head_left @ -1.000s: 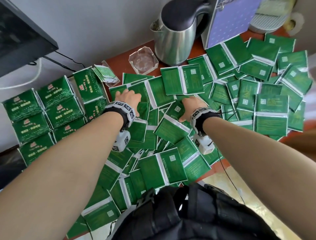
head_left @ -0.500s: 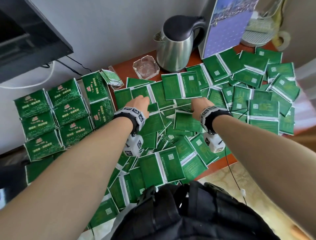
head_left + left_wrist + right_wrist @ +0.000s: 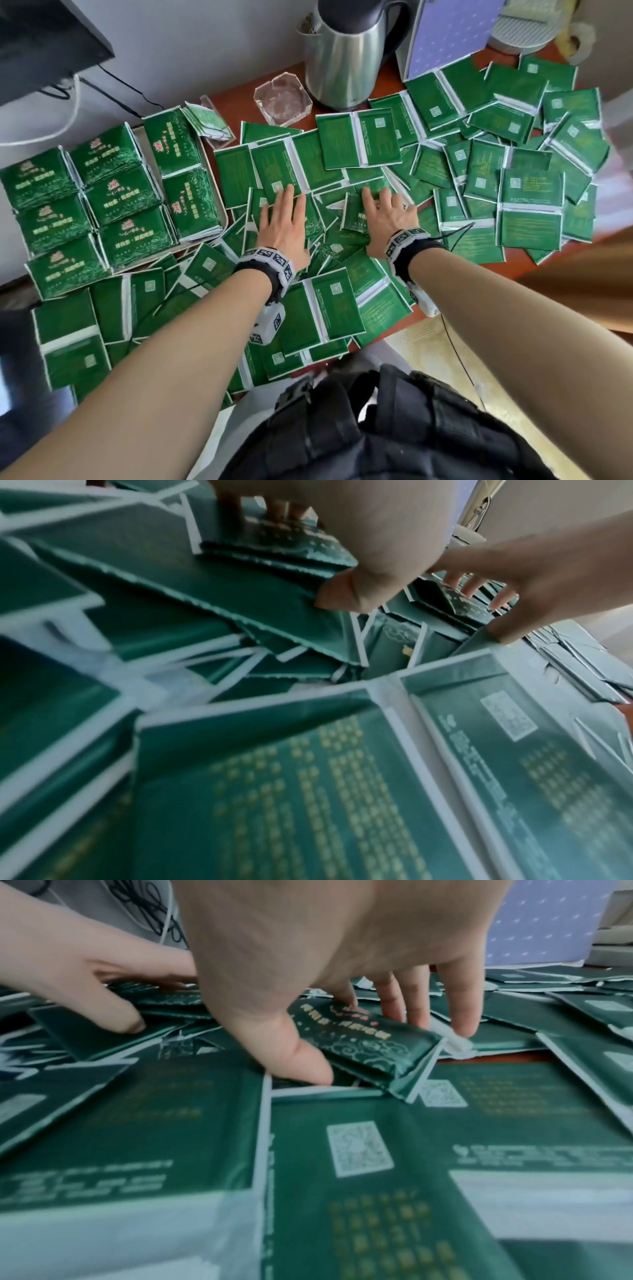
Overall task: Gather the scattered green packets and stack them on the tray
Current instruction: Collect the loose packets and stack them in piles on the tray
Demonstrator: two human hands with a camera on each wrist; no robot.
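Green packets point(image 3: 529, 192) lie scattered and overlapping all over the red-brown table. Stacked packets point(image 3: 120, 202), printed face up, fill the tray point(image 3: 223, 219) at the left. Both hands rest spread on the loose pile in the middle. My left hand point(image 3: 284, 219) lies flat on a few overlapped packets, its thumb point(image 3: 342, 596) at a packet's edge. My right hand point(image 3: 387, 216) covers a face-up packet point(image 3: 369, 1047) with gold and red print. Its fingers point(image 3: 416, 1007) are straight along the far side, the thumb point(image 3: 301, 1064) at the near corner. Neither hand lifts anything.
A steel kettle point(image 3: 346, 58), a glass ashtray point(image 3: 282, 99) and a purple dotted board point(image 3: 448, 34) stand at the back. A black screen point(image 3: 44, 44) with cables is at the far left. The table's front edge point(image 3: 421, 318) is just behind my right wrist.
Both hands had curled fingers on the pile; now the fingers are stretched out flat over the packets. A printed face-up packet now shows under the right hand.
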